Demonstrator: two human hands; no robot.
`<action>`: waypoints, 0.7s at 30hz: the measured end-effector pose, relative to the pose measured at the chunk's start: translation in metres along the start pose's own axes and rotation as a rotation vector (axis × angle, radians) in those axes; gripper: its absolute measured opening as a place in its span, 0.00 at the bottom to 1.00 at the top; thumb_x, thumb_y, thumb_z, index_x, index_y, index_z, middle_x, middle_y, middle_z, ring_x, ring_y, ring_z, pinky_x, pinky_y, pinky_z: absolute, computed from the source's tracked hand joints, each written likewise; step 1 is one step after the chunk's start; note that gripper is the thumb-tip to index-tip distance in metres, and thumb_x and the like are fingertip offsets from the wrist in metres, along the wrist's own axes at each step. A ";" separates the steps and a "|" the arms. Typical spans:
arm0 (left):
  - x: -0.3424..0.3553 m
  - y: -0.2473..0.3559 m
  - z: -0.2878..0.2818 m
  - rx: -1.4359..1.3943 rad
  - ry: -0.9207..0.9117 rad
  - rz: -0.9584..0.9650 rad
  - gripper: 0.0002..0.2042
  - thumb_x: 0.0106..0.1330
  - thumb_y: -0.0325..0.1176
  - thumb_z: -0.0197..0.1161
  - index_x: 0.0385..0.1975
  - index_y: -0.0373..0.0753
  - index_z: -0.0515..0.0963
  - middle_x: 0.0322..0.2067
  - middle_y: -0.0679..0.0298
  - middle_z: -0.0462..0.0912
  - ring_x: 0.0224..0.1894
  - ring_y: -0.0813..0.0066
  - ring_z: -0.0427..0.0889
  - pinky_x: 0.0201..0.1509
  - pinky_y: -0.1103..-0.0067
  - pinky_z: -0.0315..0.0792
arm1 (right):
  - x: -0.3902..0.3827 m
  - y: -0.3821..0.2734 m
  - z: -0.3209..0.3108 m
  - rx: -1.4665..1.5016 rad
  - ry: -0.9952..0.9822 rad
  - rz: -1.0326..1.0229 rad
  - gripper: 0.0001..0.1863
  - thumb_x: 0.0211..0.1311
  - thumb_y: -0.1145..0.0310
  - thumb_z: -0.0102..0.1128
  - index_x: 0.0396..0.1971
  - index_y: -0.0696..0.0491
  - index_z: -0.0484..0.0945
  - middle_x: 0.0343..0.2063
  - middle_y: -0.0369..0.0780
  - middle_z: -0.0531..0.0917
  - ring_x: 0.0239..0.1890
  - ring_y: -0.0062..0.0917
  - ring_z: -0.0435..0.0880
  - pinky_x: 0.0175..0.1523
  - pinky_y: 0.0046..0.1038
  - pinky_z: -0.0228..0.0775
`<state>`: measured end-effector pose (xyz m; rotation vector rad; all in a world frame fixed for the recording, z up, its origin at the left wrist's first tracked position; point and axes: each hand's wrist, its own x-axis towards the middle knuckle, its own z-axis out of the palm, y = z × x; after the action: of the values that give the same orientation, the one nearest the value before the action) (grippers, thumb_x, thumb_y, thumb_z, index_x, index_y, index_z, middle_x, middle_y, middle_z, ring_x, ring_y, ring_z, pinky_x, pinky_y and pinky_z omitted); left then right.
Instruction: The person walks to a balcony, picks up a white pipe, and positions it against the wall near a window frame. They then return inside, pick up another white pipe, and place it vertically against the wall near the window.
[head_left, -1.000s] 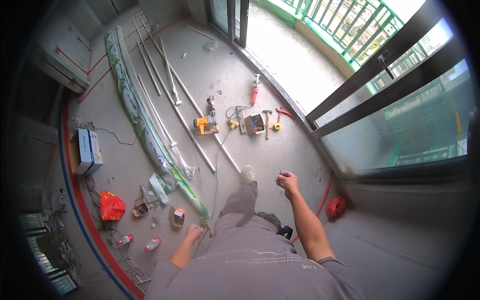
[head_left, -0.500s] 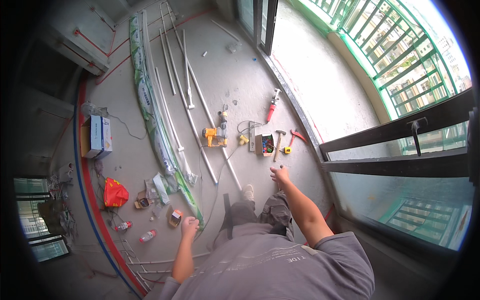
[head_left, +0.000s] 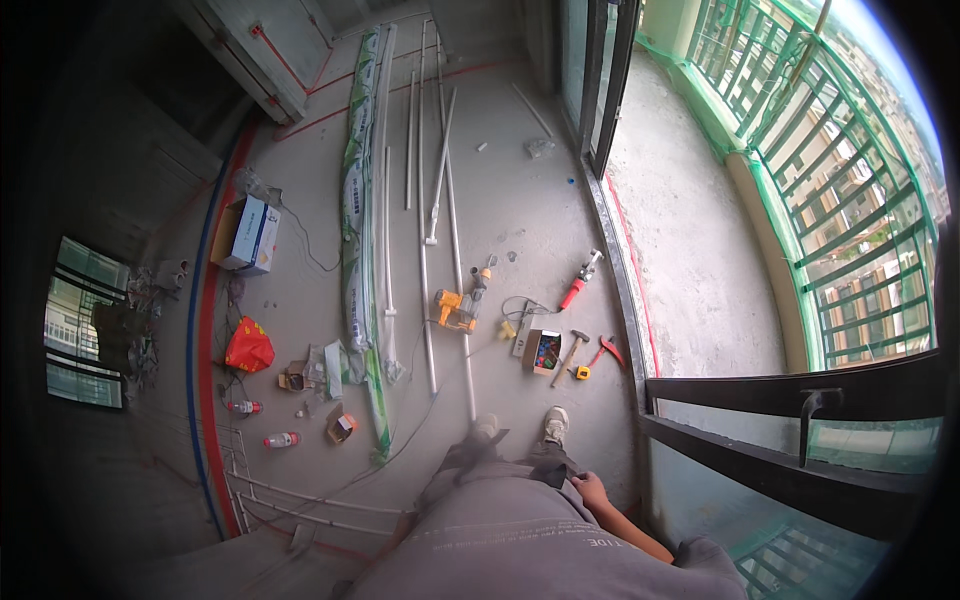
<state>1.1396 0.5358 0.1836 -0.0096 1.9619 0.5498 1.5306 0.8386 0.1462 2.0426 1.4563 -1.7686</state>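
Observation:
My right hand is low beside my right thigh, its fingers curled in against the dark trousers; anything inside them is hidden. My left hand does not show; the grey shirt covers that side. Ahead of my shoes on the floor lie a wooden-handled hammer, a red-handled hand tool, a yellow tape measure and an open carton of small coloured parts. Farther off are a red-gripped tool with a metal head and a yellow-orange power tool.
Long white pipes and a green-white wrapped bundle run away across the concrete floor. At left stand a blue-white box, a red bag and bottles. A dark-framed window juts in at right, near the balcony sill.
My right hand has dropped from its reach forward to beside my thigh. My left hand has gone out of sight. The view has turned, and the floor items sit farther right and lower.

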 end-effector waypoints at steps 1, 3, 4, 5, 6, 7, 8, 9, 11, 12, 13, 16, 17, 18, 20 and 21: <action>-0.010 -0.006 0.006 -0.018 0.021 -0.011 0.07 0.64 0.32 0.64 0.37 0.37 0.80 0.30 0.64 0.82 0.29 0.72 0.81 0.28 0.74 0.74 | -0.014 -0.012 -0.017 -0.043 -0.031 0.001 0.18 0.60 0.61 0.64 0.41 0.62 0.83 0.30 0.49 0.86 0.30 0.33 0.86 0.38 0.34 0.76; -0.028 -0.016 0.019 -0.043 0.046 -0.027 0.07 0.64 0.32 0.64 0.37 0.37 0.80 0.30 0.64 0.82 0.29 0.72 0.81 0.28 0.74 0.75 | -0.025 -0.014 -0.043 -0.090 -0.133 0.044 0.11 0.57 0.69 0.63 0.35 0.60 0.84 0.22 0.43 0.83 0.21 0.27 0.80 0.28 0.33 0.72; -0.035 -0.020 0.025 -0.056 0.055 -0.034 0.07 0.64 0.32 0.64 0.37 0.37 0.80 0.30 0.64 0.82 0.29 0.72 0.81 0.28 0.74 0.75 | -0.023 -0.002 -0.056 -0.113 -0.210 0.072 0.10 0.56 0.70 0.62 0.34 0.60 0.84 0.23 0.42 0.83 0.21 0.27 0.80 0.28 0.33 0.71; -0.040 -0.025 0.031 -0.065 0.063 -0.046 0.07 0.64 0.32 0.64 0.37 0.37 0.80 0.31 0.64 0.82 0.29 0.71 0.81 0.29 0.74 0.75 | -0.022 0.007 -0.065 -0.135 -0.289 0.101 0.10 0.55 0.71 0.61 0.34 0.60 0.84 0.23 0.42 0.83 0.22 0.26 0.80 0.27 0.33 0.71; -0.048 -0.035 0.037 -0.079 0.073 -0.058 0.07 0.64 0.33 0.64 0.37 0.37 0.80 0.31 0.64 0.82 0.29 0.71 0.81 0.29 0.74 0.75 | -0.033 -0.009 -0.082 -0.204 -0.377 0.114 0.11 0.53 0.73 0.60 0.35 0.59 0.85 0.24 0.40 0.83 0.25 0.25 0.80 0.27 0.33 0.71; -0.059 -0.044 0.044 -0.092 0.087 -0.073 0.07 0.64 0.33 0.64 0.37 0.37 0.80 0.31 0.64 0.82 0.30 0.71 0.81 0.29 0.74 0.75 | -0.034 -0.006 -0.090 -0.148 -0.438 0.116 0.12 0.53 0.73 0.60 0.36 0.60 0.85 0.26 0.41 0.84 0.27 0.25 0.81 0.29 0.33 0.72; -0.069 -0.052 0.048 -0.104 0.100 -0.088 0.07 0.64 0.33 0.64 0.37 0.37 0.80 0.31 0.64 0.82 0.30 0.71 0.81 0.29 0.74 0.75 | -0.035 -0.001 -0.097 -0.092 -0.499 0.121 0.13 0.53 0.73 0.60 0.37 0.60 0.86 0.28 0.41 0.85 0.29 0.25 0.81 0.31 0.33 0.73; -0.077 -0.059 0.053 -0.112 0.112 -0.092 0.07 0.64 0.33 0.64 0.37 0.37 0.80 0.31 0.64 0.82 0.30 0.71 0.81 0.29 0.74 0.75 | -0.040 0.003 -0.105 -0.032 -0.550 0.124 0.14 0.53 0.73 0.61 0.39 0.60 0.86 0.29 0.42 0.86 0.30 0.25 0.82 0.33 0.33 0.74; -0.091 -0.076 0.066 -0.130 0.121 -0.109 0.07 0.64 0.33 0.64 0.37 0.37 0.80 0.31 0.64 0.82 0.30 0.71 0.81 0.30 0.74 0.75 | -0.054 -0.023 -0.124 -0.235 -0.608 0.039 0.17 0.55 0.70 0.63 0.44 0.62 0.85 0.35 0.43 0.88 0.37 0.26 0.82 0.44 0.33 0.75; -0.093 -0.080 0.074 -0.139 0.120 -0.110 0.07 0.64 0.33 0.64 0.37 0.37 0.80 0.31 0.64 0.82 0.30 0.71 0.81 0.30 0.74 0.75 | -0.052 -0.021 -0.127 -0.237 -0.639 0.043 0.17 0.56 0.70 0.64 0.44 0.62 0.85 0.36 0.43 0.88 0.39 0.26 0.82 0.46 0.33 0.75; -0.097 -0.085 0.080 -0.146 0.121 -0.113 0.08 0.64 0.33 0.64 0.37 0.37 0.80 0.31 0.64 0.82 0.30 0.71 0.81 0.30 0.74 0.75 | -0.053 -0.022 -0.129 -0.239 -0.671 0.048 0.17 0.56 0.69 0.65 0.45 0.62 0.85 0.38 0.42 0.88 0.40 0.26 0.82 0.49 0.33 0.74; -0.107 -0.100 0.098 -0.169 0.123 -0.129 0.08 0.64 0.33 0.64 0.38 0.37 0.80 0.31 0.64 0.82 0.30 0.71 0.82 0.31 0.73 0.75 | -0.070 -0.056 -0.136 -0.486 -0.689 0.035 0.19 0.58 0.65 0.66 0.45 0.61 0.84 0.41 0.47 0.88 0.46 0.32 0.85 0.50 0.36 0.74; -0.107 -0.104 0.105 -0.181 0.122 -0.137 0.08 0.64 0.33 0.64 0.38 0.37 0.80 0.31 0.64 0.82 0.30 0.71 0.82 0.31 0.73 0.75 | -0.074 -0.065 -0.135 -0.585 -0.684 0.045 0.19 0.58 0.64 0.65 0.46 0.60 0.84 0.41 0.48 0.88 0.47 0.33 0.86 0.50 0.36 0.74; -0.106 -0.109 0.110 -0.193 0.118 -0.140 0.08 0.64 0.33 0.64 0.38 0.37 0.80 0.31 0.64 0.82 0.31 0.71 0.82 0.31 0.73 0.75 | -0.074 -0.066 -0.133 -0.634 -0.694 -0.010 0.20 0.59 0.61 0.65 0.45 0.62 0.84 0.42 0.52 0.87 0.49 0.39 0.86 0.51 0.38 0.74; -0.108 -0.120 0.119 -0.224 0.115 -0.152 0.08 0.65 0.34 0.64 0.38 0.37 0.80 0.31 0.63 0.82 0.31 0.71 0.82 0.31 0.73 0.75 | -0.069 -0.055 -0.125 -0.712 -0.721 -0.101 0.21 0.59 0.59 0.64 0.44 0.63 0.83 0.41 0.55 0.86 0.48 0.42 0.86 0.50 0.38 0.74; -0.102 -0.123 0.125 -0.238 0.104 -0.146 0.08 0.65 0.34 0.64 0.38 0.37 0.80 0.31 0.63 0.82 0.31 0.71 0.82 0.32 0.73 0.75 | -0.064 -0.045 -0.122 -0.746 -0.721 -0.148 0.22 0.59 0.59 0.63 0.43 0.63 0.83 0.41 0.56 0.86 0.48 0.43 0.86 0.50 0.39 0.74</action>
<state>1.3227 0.4498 0.1827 -0.3343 1.9664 0.6946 1.5967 0.8976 0.2609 0.8416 1.6521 -1.4254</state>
